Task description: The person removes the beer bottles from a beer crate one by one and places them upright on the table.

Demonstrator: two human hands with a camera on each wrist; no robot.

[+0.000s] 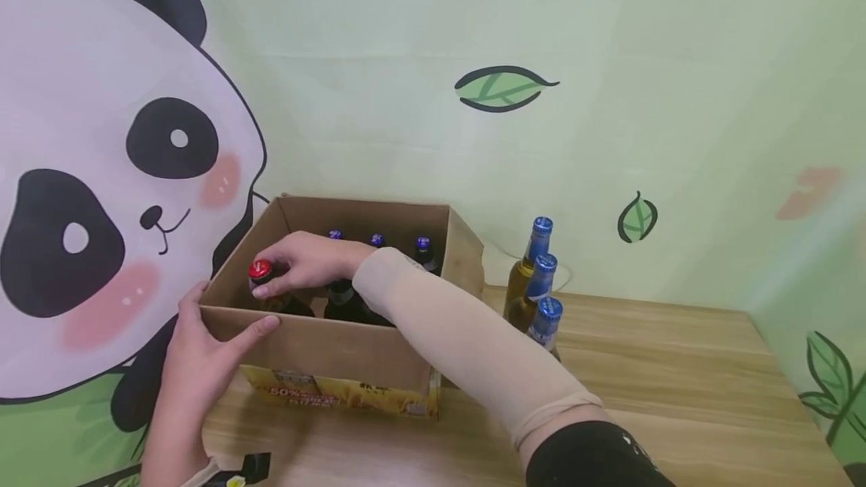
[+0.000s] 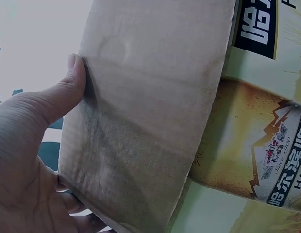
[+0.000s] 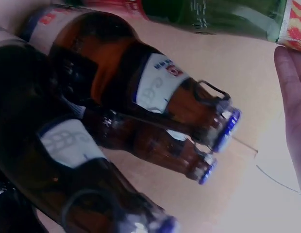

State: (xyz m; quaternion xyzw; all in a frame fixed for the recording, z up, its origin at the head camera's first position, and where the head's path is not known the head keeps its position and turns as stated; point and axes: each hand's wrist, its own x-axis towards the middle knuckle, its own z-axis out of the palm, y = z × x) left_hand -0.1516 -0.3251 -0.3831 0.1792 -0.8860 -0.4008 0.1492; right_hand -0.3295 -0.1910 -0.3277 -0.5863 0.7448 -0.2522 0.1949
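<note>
A red-capped bottle (image 1: 260, 270) stands at the left end of an open cardboard box (image 1: 338, 340). My right hand (image 1: 307, 258) reaches over the box's front and grips this bottle by the neck. In the right wrist view the same bottle shows green glass (image 3: 218, 17), with fingertips against its neck. Brown bottles (image 3: 99, 41) with blue caps stand beside it inside the box. My left hand (image 1: 203, 348) holds the front left corner of the box. In the left wrist view its thumb (image 2: 68, 94) lies over the cardboard flap (image 2: 145, 107), and the other fingers are partly hidden behind it.
To the right of the box, several glass bottles (image 1: 543, 276) with blue caps stand in a row on the wooden table (image 1: 663, 382). A cloth backdrop (image 1: 379, 111) with a printed panda and leaves hangs behind the table.
</note>
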